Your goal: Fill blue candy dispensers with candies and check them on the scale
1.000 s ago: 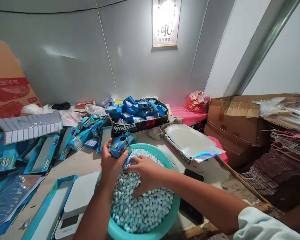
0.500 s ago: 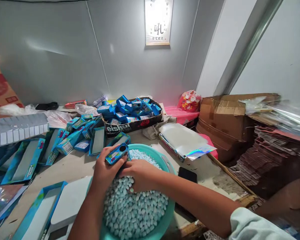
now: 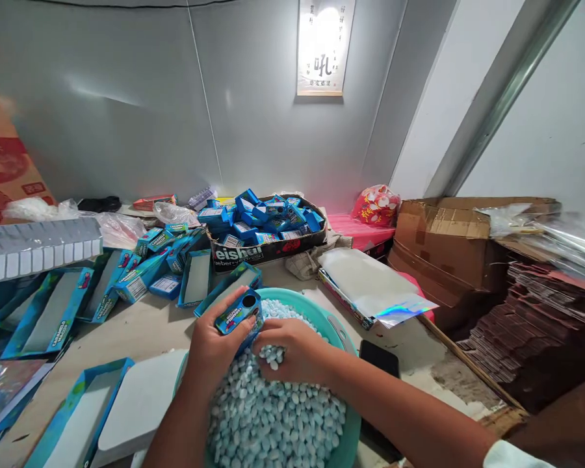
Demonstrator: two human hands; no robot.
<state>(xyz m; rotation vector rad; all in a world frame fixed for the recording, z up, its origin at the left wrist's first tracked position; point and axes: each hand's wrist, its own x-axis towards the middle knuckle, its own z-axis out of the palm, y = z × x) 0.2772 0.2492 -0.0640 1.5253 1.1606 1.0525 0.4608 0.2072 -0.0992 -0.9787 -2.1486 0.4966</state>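
My left hand (image 3: pixel 213 348) is closed round a small blue candy box (image 3: pixel 238 312), tilted with its round hole facing up, right over a teal basin (image 3: pixel 332 325). The basin is heaped with pale blue-white candies (image 3: pixel 277 422). My right hand (image 3: pixel 296 351) is cupped with a few candies in its curled fingers, pressed against the box's near end just above the heap. Both forearms reach in from the bottom of the view.
A white scale (image 3: pixel 139 406) lies left of the basin beside open blue trays (image 3: pixel 75 422). A black carton of blue boxes (image 3: pixel 266 227) stands behind. A black phone (image 3: pixel 379 359), holographic sheets (image 3: pixel 375 289), brown cardboard boxes (image 3: pixel 448 240) and stacked flat cartons (image 3: pixel 526 325) fill the right.
My right hand has risen out of the candy heap, now cupping some candies against the box. My left hand has tipped the box flatter. The camera swung slightly.
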